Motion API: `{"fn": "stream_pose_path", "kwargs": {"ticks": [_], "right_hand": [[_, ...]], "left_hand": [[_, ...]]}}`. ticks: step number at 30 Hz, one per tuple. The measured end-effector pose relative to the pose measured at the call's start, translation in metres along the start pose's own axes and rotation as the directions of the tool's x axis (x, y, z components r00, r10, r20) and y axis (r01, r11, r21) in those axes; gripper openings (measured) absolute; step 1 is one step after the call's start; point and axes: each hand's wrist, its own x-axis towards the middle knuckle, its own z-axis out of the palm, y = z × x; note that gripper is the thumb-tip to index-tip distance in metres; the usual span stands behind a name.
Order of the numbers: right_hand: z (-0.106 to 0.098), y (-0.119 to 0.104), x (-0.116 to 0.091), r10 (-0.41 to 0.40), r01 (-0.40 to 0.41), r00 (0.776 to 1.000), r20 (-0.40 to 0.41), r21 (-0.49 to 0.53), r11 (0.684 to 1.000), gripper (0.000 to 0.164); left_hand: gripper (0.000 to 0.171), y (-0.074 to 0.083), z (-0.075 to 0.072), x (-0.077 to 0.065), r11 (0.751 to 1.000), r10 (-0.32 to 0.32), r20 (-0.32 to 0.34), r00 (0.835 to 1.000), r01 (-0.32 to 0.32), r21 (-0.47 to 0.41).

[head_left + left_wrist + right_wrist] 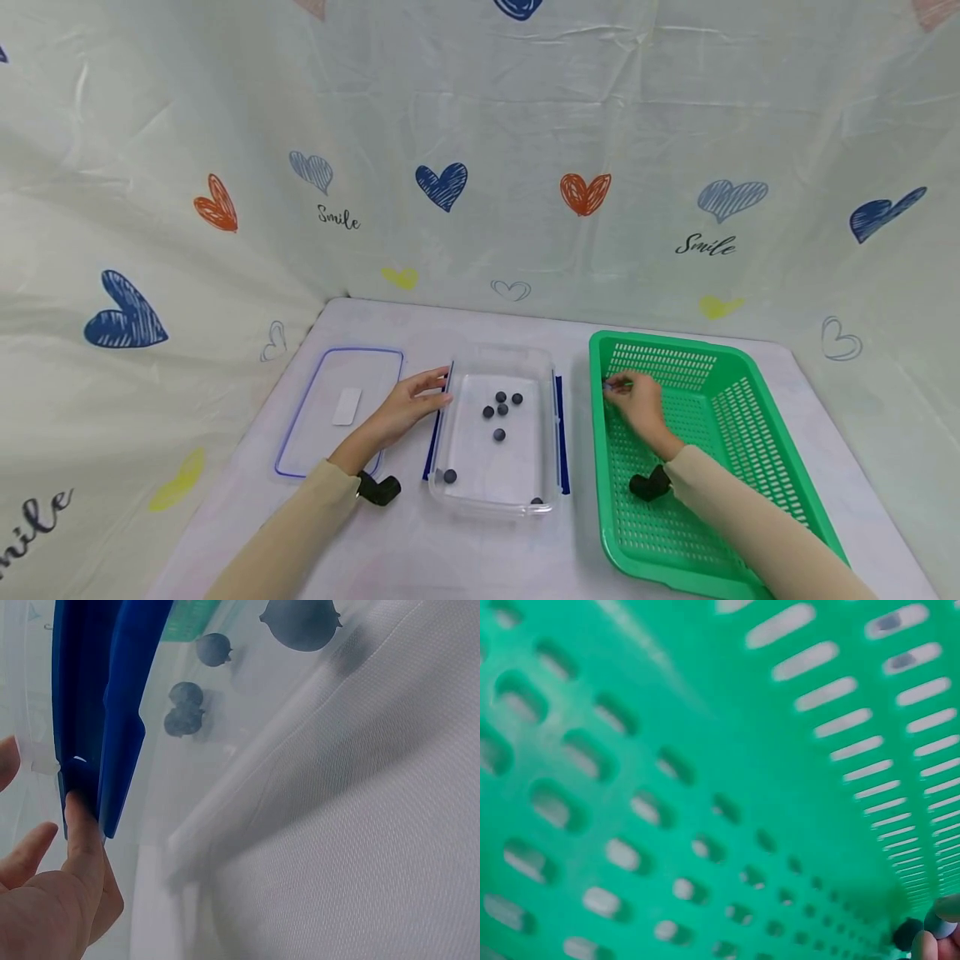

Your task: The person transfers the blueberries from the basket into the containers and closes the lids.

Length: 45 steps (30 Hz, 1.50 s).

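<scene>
A clear plastic container with blue side latches stands in the middle of the table, with several blueberries scattered on its bottom. My left hand rests its extended fingers on the container's left side; in the left wrist view a fingertip touches the blue latch. Inside the green basket, my right hand is at the left wall. At the right wrist view's lower corner, its fingertips pinch a blueberry. A second dark blueberry is right beside that one.
Left of the container lies a clear lid with a blue edge, a small white rectangle on it. The basket has slotted walls and stands on the table's right side. A heart-patterned curtain hangs behind the table.
</scene>
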Motion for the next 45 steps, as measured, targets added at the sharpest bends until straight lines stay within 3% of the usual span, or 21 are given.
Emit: {"fn": "stream_pose_path", "kwargs": {"ticks": [19,29,45], "right_hand": [[-0.025,-0.029,-0.001,0.155,-0.158,0.987,0.028,0.137,0.978,0.024],[-0.041,-0.041,-0.006,0.114,-0.125,0.991,0.065,0.19,0.974,0.029],[-0.058,-0.063,-0.01,0.073,-0.085,0.995,0.066,0.191,0.978,0.025]], "left_hand": [[0.067,0.0,0.001,-0.003,1.0,-0.012,-0.005,1.0,0.012,0.019],[0.067,0.001,0.0,-0.003,1.0,-0.008,-0.011,1.0,0.008,0.025],[0.066,0.001,0.0,-0.002,1.0,0.002,-0.014,1.0,-0.001,0.029]]}}
